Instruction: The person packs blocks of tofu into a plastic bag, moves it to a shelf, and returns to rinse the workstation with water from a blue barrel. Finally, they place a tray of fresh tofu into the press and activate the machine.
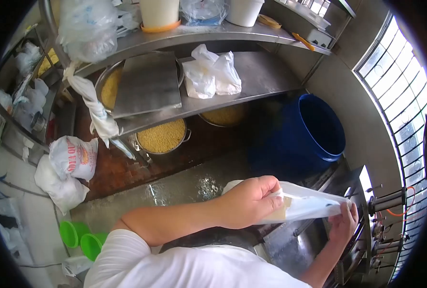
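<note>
Plastic film (311, 207), one piece, whitish and translucent: head view, at four o'clock from the centre, stretched between two hands; whether bag or sheet, I cannot tell from here. Left hand (254, 199), at five o'clock: fingers curled into a fist, thumb pressed down, gripping the near end of the film. Right hand (344, 222), at four o'clock: fingers bent, pinching the film's far end. Barrel, blue (283, 144), one, open-topped: three o'clock. Worktop, steel (266, 72), one: twelve o'clock, bearing white plastic bags (212, 77). Metal sheet, flat (148, 84): between ten and eleven, lying over a vessel of yellow contents. Pot with side handle, holding yellow grains (160, 137): nine o'clock. Sack, white with red lettering (74, 156): nine o'clock, resting against another white sack (62, 187). Containers, bright green (69, 234), two: eight o'clock. Window, barred (398, 72): two o'clock.
</note>
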Motion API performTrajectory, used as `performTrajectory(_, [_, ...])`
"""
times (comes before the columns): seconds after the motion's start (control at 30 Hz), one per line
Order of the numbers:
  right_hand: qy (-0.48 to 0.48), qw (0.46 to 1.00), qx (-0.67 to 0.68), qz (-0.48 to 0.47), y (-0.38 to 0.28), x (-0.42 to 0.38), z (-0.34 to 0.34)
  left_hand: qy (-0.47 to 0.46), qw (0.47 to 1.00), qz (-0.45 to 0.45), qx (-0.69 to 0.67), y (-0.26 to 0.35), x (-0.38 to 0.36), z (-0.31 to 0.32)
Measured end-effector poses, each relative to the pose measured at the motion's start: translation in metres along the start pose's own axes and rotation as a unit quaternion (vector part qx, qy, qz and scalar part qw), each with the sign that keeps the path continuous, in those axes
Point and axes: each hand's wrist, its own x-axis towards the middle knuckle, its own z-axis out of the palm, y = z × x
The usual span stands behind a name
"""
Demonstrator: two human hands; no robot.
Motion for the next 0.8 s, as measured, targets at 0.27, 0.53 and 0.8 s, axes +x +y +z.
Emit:
performTrajectory(0.27, [-0.097,0.994,-0.013,0.044,0.034,0.107,0.156,0.101,0.995,-0.018,0.018,-0.016,0.041,-0.097])
performTrajectory(0.53, [-0.139,0.988,0.017,0.060,0.038,0.268,0.313,0.103,0.987,0.036,-0.120,-0.007,0.155,-0.158])
performTrajectory(0.8, [-0.201,0.959,0.138,-0.147,0.088,0.433,0.484,0.160,0.971,0.135,-0.113,-0.005,0.338,-0.226])
